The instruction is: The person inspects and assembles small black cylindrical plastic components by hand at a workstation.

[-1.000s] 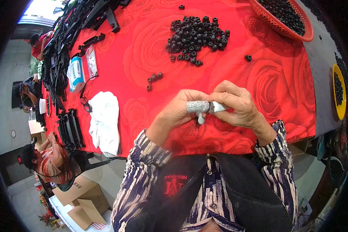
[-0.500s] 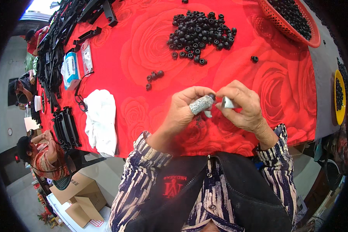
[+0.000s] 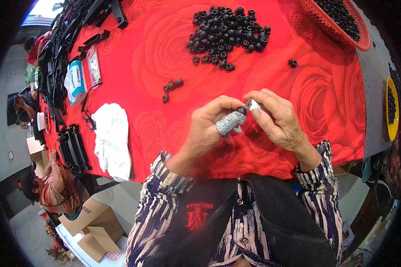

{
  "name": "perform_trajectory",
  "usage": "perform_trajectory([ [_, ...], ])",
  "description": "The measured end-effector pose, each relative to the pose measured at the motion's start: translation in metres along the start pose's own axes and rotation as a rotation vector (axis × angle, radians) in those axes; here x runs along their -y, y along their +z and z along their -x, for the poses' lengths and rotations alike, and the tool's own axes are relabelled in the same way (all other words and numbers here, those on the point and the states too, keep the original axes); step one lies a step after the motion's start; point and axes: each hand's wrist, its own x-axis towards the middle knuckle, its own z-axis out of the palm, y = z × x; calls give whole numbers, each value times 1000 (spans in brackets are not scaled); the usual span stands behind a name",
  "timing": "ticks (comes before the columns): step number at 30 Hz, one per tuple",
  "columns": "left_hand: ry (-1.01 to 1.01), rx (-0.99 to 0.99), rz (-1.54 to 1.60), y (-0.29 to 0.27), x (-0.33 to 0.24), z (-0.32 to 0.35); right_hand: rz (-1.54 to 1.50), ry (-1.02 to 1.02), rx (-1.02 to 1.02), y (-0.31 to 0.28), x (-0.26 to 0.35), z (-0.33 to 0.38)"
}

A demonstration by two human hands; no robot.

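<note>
One black bead (image 3: 241,110), nearer us than the bead pile (image 3: 227,36), is pinched in our left hand (image 3: 206,121); our right hand (image 3: 278,119) grips a pale tool (image 3: 253,105).

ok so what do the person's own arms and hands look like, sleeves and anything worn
The long sleeves are streaked dark navy and cream, their cuffs stopping short of the hands. The left hand and right hand are ungloved; a grey speckled wrap surrounds one left finger.
</note>
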Motion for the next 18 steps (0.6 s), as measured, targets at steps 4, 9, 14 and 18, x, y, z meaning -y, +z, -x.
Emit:
perform_trajectory([
  [4, 10, -10, -38, 0, 3, 1, 36, 21, 22, 1, -2, 0],
  [9, 7, -1, -63, -2, 4, 0, 43, 11, 14, 1, -2, 0],
  [14, 5, 8, -67, -2, 2, 0, 59, 22, 44, 0, 0, 0],
  [18, 9, 12, -71, -2, 3, 0, 66, 15, 47, 0, -1, 0],
])
